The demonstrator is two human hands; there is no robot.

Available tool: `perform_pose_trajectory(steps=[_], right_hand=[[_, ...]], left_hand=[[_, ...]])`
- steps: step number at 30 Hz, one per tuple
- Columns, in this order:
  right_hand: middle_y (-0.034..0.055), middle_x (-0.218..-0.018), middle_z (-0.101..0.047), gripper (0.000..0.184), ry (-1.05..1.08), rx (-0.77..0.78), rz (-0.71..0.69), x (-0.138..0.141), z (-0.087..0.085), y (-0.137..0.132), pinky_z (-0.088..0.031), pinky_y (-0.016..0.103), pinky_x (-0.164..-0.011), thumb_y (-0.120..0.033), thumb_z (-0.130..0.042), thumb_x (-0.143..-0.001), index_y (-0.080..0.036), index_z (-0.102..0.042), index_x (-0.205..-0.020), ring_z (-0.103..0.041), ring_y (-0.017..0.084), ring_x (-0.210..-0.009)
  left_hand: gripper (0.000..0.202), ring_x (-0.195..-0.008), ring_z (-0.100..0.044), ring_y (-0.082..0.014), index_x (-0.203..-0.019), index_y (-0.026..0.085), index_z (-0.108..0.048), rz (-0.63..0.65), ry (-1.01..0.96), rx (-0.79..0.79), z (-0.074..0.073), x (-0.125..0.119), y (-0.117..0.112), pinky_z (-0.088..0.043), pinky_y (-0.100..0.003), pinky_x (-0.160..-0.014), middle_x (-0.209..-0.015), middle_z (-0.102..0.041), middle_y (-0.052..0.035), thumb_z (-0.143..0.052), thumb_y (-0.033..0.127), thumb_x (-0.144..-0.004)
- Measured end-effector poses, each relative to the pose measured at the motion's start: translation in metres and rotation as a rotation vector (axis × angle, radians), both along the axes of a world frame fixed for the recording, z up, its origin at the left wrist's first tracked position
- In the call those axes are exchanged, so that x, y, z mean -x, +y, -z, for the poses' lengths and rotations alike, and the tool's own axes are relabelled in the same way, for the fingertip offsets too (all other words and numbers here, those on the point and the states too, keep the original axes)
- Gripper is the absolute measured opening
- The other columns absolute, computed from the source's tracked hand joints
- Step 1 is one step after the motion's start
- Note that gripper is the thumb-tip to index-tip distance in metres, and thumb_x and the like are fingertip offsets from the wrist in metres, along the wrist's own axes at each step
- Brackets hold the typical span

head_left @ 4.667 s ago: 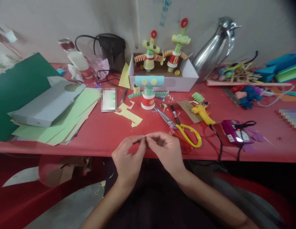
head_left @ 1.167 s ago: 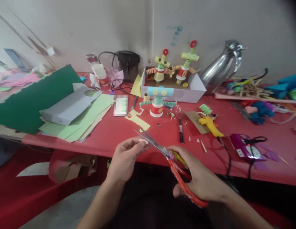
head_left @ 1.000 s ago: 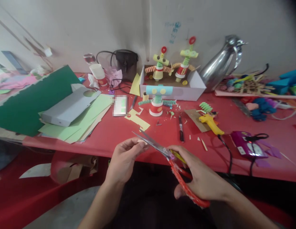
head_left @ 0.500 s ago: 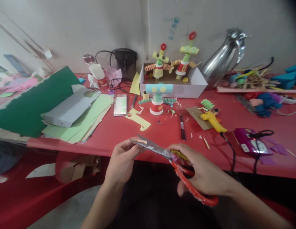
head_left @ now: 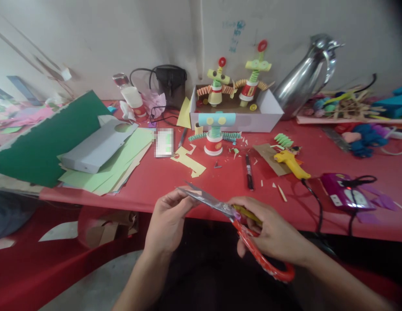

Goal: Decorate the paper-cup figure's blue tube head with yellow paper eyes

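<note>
The cut looks unfinished: left grip point(head_left: 167, 218) pinches a paper scrap point(head_left: 197, 192), right grip point(head_left: 269, 229) wraps scissors point(head_left: 218, 206) parted beside the left.

We see a red table point(head_left: 136, 188) carrying a white box point(head_left: 262, 123) at the back, with a metal jug point(head_left: 303, 84) just beside it. In front stands a blue-headed paper figure point(head_left: 214, 144) — near it we find a yellow paper offcut point(head_left: 191, 163), a black pen point(head_left: 249, 172) and brown card point(head_left: 265, 154). Pale green sheets point(head_left: 125, 157) lie leftward, a purple device point(head_left: 337, 194) rightward.

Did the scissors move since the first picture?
Yes: the scissors went from table to right hand, away from the blue-headed figure, toward the table's front.
</note>
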State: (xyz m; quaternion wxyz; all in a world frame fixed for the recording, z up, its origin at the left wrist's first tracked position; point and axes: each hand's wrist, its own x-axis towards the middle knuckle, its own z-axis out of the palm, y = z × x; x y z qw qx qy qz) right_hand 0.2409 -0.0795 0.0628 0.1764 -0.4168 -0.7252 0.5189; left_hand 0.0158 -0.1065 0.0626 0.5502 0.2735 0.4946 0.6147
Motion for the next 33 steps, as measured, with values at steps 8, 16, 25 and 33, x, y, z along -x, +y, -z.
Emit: perform_pose_trajectory(steps=[8, 16, 25, 33], right_hand=[[-0.0014, -0.076, -0.073, 0.044, 0.047, 0.062, 0.014, 0.002, 0.007, -0.002, -0.042, 0.022, -0.048, -0.018, -0.065, -0.078, -0.025, -0.056, -0.120, -0.061, 0.012, -0.051], [0.0000, -0.071, -0.073, 0.043, 0.074, 0.109, 0.054, 0.010, 0.013, -0.004, -0.044, 0.023, -0.047, -0.028, -0.066, -0.084, -0.020, -0.053, -0.125, -0.067, 0.015, -0.053], [0.0006, -0.075, -0.075, 0.040, 0.059, 0.157, 0.099, 0.016, 0.008, 0.002, -0.056, 0.026, -0.060, -0.033, -0.066, -0.085, -0.021, -0.057, -0.122, -0.075, 0.019, -0.066], [0.0026, -0.098, -0.078, 0.034, -0.218, -0.088, 0.162, 0.000, 0.008, 0.014, -0.057, 0.031, -0.075, -0.035, -0.066, -0.084, -0.027, -0.060, -0.116, -0.077, 0.023, -0.087]], left_hand=[[0.011, -0.078, -0.070, -0.0155, -0.073, 0.017, -0.077, -0.015, -0.070, 0.025, 0.005, -0.002, 0.002, -0.058, -0.032, -0.085, -0.078, -0.076, -0.0033, -0.083, 0.026, -0.071], [0.016, -0.075, -0.071, -0.0175, -0.071, 0.017, -0.077, -0.049, -0.127, 0.084, 0.012, -0.003, 0.011, -0.059, -0.035, -0.083, -0.077, -0.076, -0.0047, -0.087, 0.028, -0.064], [0.022, -0.077, -0.070, -0.0161, -0.072, 0.015, -0.076, -0.037, -0.137, 0.168, 0.027, 0.001, 0.018, -0.056, -0.030, -0.083, -0.077, -0.075, -0.0050, -0.088, 0.029, -0.061], [0.023, -0.082, -0.067, -0.0222, -0.081, 0.020, -0.077, -0.209, 0.923, 0.149, 0.046, 0.069, 0.041, -0.048, -0.032, -0.081, -0.085, -0.075, -0.0062, -0.074, 0.042, -0.076]])
